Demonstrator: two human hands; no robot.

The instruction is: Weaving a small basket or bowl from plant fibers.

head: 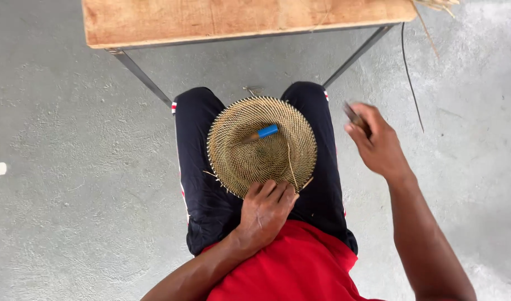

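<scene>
Closest to the camera is a red shirt (291, 267) and the dark trousers (211, 206) of the person sitting down. The left hand (265, 210) is curled over the near rim of a round woven basket (261, 146), fingers (275, 189) gripping the edge, and the basket rests flat on the lap between the knees. A small tool with a blue handle (259, 134) lies inside the basket, just past its middle (looks like an awl or something, hard to say). A loose straw strand (290, 163) sticks up from the weave near the left hand. The right hand (378, 142) is lifted off to the side, well apart from the basket, closed around a thin dark object (355, 118) that's too blurred to identify. Further out is a wooden bench (238, 19) on metal legs, standing on the grey concrete floor (71, 167).
</scene>
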